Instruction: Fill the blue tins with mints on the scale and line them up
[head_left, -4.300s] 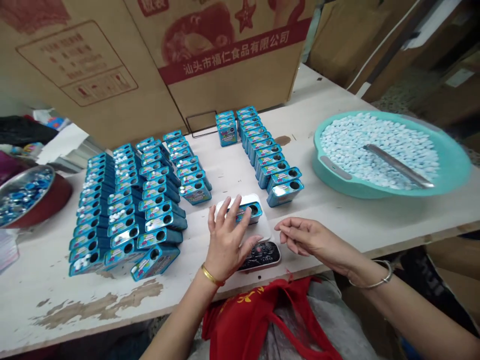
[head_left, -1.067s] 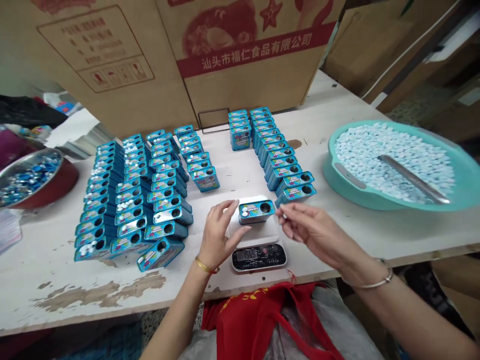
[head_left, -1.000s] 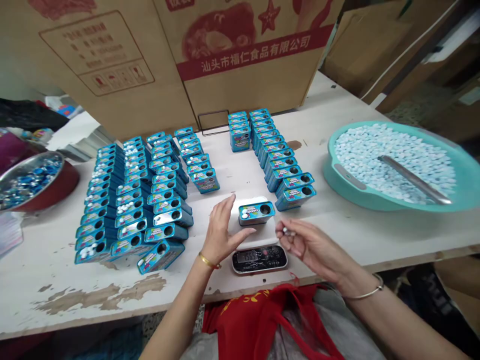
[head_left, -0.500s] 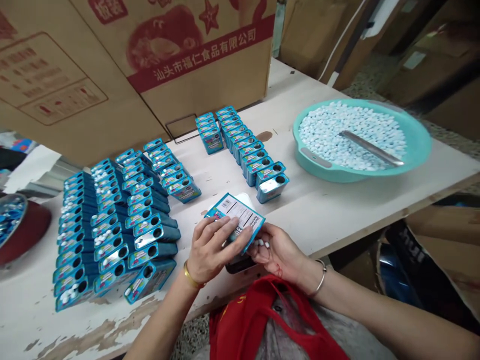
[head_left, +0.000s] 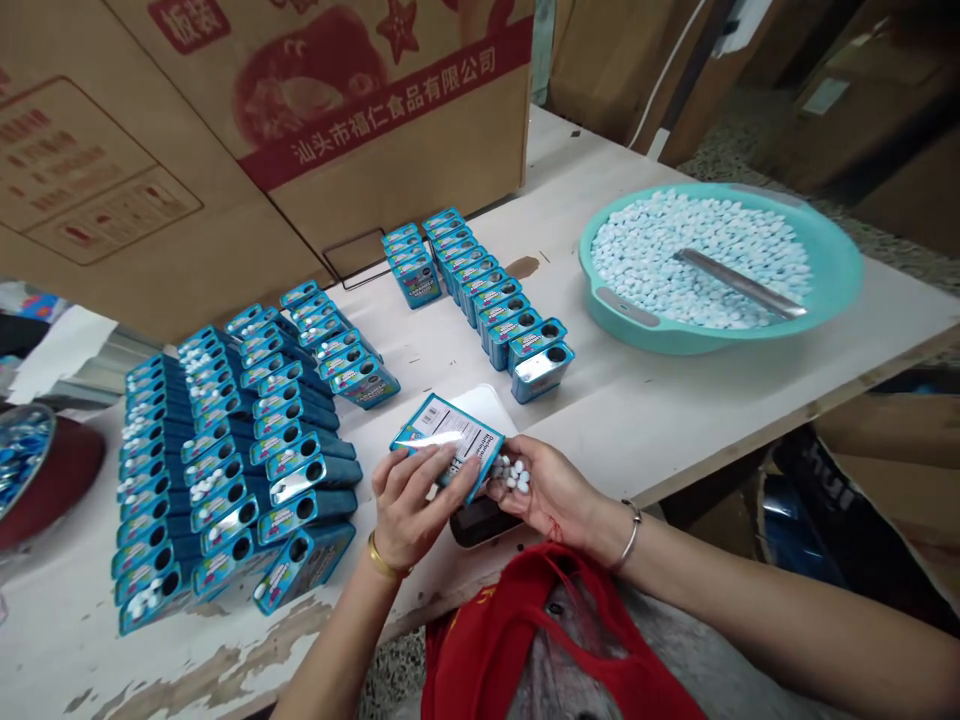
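Note:
My left hand (head_left: 416,505) grips a small blue mint tin (head_left: 448,443), tilted, with its white-labelled back facing up. My right hand (head_left: 544,487) lies palm up just beside the tin, cupping several pale blue mints (head_left: 512,474). Both hands are over a black digital scale (head_left: 476,525), which they mostly hide, so its display does not show. A white pad (head_left: 487,405) lies on the table behind the tin.
Rows of blue tins (head_left: 225,470) stand left of my hands, with more (head_left: 480,295) further ahead. At the right is a teal basin (head_left: 592,300) of mints with a metal scoop (head_left: 739,283). A large cardboard box (head_left: 300,130) stands behind the table.
The tin has left the scale and now sits tilted in my left hand. Mints now lie in my right palm. The view has swung, shifting the table scene left.

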